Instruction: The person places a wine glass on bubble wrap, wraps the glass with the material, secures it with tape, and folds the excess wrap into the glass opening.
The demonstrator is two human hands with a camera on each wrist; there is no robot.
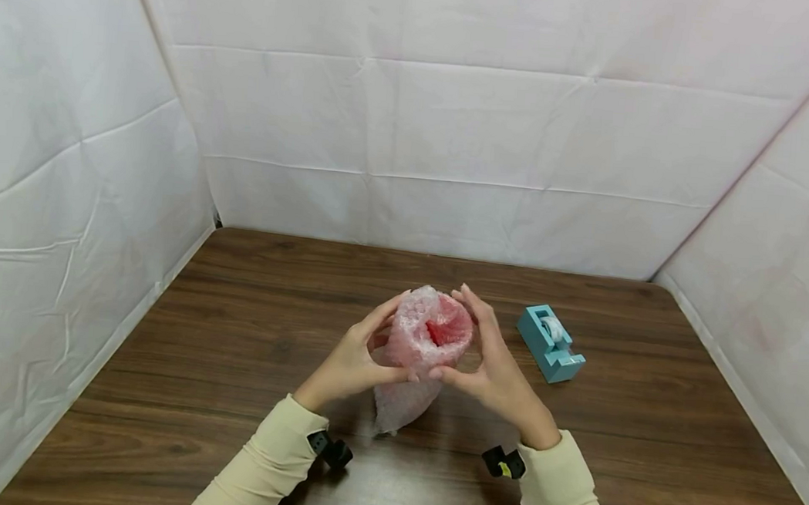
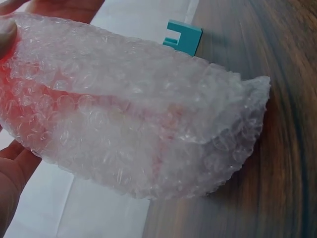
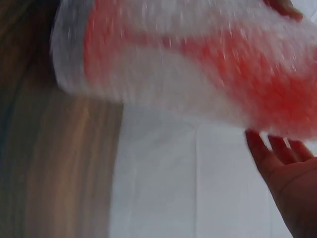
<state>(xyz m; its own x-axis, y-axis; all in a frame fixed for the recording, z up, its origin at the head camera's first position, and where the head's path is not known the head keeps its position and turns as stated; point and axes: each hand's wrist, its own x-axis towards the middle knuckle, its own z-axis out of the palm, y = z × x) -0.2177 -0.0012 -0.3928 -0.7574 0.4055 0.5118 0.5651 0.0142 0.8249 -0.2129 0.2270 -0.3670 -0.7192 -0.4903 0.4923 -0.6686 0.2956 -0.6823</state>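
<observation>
A red goblet [image 3: 267, 84] stands upright at the middle of the table, rolled in clear bubble wrap [image 1: 409, 345]. Through the wrap the right wrist view shows its bowl, thin stem and wide foot. My left hand [image 1: 362, 350] holds the wrapped bowl from the left, thumb on the near side and fingers around the far side. From the right, my right hand [image 1: 498, 366] grips the same upper part, its thumb close to the left thumb. A loose lower end of bubble wrap [image 2: 252, 109] sticks out past the foot. The red inside shows through the open top.
A light blue tape dispenser [image 1: 548, 346] with a roll of clear tape stands on the dark wooden table [image 1: 234, 312], right of the hands. White cloth walls [image 1: 454, 124] rise behind the table and on both sides.
</observation>
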